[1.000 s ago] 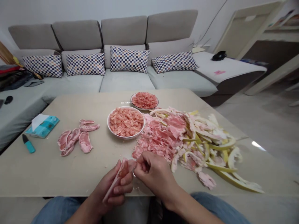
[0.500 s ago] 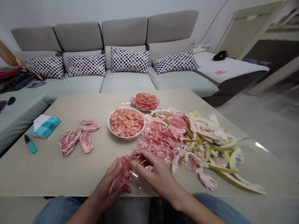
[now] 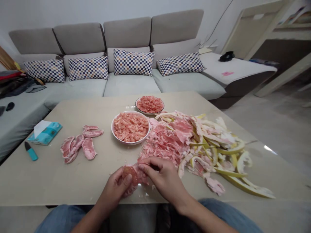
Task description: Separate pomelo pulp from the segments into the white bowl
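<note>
My left hand [image 3: 116,185] is closed around a pink pomelo segment [image 3: 130,176] near the table's front edge, its thumb lying on the flesh. Pinched between the fingertips of my right hand [image 3: 162,176] is the pale membrane of that segment, pulled out to the right. Beyond my hands stands a white bowl [image 3: 112,132] heaped with peeled pomelo flesh. Behind it, a dark-rimmed plate [image 3: 136,107] bears more flesh. Several unpeeled pomelo segments [image 3: 89,149] lie to the left. To the right spreads a pile of pink membranes and yellow-green rind [image 3: 194,145].
On the table's left lie a small knife [image 3: 31,152] with a turquoise handle and a blue tissue pack [image 3: 46,132]. A grey sofa [image 3: 131,85] with checkered cushions [image 3: 133,62] runs behind the table [image 3: 80,187].
My left hand has turned the pomelo segment, and its thumb now lies across the flesh. My right hand has drawn the membrane further away from it.
</note>
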Available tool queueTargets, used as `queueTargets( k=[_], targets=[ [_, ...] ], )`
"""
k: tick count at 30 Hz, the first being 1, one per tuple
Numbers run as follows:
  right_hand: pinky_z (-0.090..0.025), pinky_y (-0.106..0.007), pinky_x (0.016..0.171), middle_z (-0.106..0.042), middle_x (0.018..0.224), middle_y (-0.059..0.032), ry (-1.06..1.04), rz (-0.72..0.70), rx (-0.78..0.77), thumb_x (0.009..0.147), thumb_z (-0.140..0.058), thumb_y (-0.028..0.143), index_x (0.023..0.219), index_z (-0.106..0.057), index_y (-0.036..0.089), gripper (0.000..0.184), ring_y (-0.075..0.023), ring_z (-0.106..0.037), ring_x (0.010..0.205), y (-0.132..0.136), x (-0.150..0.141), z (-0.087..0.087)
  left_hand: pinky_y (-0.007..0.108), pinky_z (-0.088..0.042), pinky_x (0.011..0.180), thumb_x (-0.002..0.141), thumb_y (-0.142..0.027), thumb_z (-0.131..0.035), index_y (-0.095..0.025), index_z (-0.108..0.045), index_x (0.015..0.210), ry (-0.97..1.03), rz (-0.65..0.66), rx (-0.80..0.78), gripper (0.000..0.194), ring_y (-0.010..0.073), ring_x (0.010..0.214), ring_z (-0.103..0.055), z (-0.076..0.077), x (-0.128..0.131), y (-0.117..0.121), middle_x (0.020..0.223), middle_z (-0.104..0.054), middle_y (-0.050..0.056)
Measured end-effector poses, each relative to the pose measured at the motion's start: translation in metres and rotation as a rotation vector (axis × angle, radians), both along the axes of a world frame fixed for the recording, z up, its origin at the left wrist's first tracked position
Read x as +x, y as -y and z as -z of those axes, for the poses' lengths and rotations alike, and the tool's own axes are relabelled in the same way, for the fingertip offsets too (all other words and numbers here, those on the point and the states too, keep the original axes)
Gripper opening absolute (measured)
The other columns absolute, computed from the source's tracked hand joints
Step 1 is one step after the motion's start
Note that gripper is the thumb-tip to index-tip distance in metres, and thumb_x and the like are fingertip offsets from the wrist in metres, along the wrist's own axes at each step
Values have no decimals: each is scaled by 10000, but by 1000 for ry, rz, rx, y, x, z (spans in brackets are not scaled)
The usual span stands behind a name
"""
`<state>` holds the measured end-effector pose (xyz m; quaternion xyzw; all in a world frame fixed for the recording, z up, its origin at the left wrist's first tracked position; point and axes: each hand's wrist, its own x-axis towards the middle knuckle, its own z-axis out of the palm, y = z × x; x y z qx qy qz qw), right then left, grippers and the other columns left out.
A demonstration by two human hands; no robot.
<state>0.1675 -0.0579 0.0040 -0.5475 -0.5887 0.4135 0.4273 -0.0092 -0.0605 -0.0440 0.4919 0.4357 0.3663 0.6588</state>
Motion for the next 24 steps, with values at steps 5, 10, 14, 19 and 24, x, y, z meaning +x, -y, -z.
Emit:
queueTargets(
  k=[5, 10, 14, 19, 24],
  targets=[
    [-443, -230, 461, -662, 555, 2, -156, 21, -192, 795, -650, 310, 720, -718, 174, 170, -133, -583, 460, -3, 3, -2, 244, -374, 601, 811, -499, -643, -134, -669, 805, 127, 58, -104, 366, 169, 677, -566, -4, -5, 1, 746, -676, 73],
    [-423, -225, 434, -624, 510, 13, -213, 25, -236, 767, -668, 386, 726, -715, 168, 227, -121, -550, 428, -3, 7, 0, 238, -317, 537, 793, -508, -662, -111, -664, 754, 202, 98, -145, 399, 124, 575, -498, -5, -4, 0, 739, -686, 104],
    [-416, -218, 409, -604, 508, 17, -176, 48, -247, 759, -667, 420, 734, -715, 166, 260, -117, -536, 426, -2, 4, 1, 244, -301, 529, 799, -494, -662, -107, -663, 740, 235, 97, -163, 391, 119, 560, -480, -4, 0, 0, 727, -679, 108],
    [-457, -234, 462, -641, 547, -10, -83, 94, -149, 789, -645, 465, 731, -735, 170, 314, -146, -588, 497, -10, 20, 2, 252, -338, 555, 793, -473, -677, -105, -680, 752, 298, 58, -157, 370, 146, 611, -542, -4, -4, 2, 724, -662, 95],
    [-492, -265, 563, -722, 728, -52, 25, 516, 124, 766, -690, 464, 870, -752, 154, 333, -169, -620, 609, -30, 79, 3, 287, -429, 629, 786, -450, -690, -123, -706, 983, 404, -77, -157, 382, 178, 669, -618, -9, -20, -1, 841, -645, 82]
  ],
)
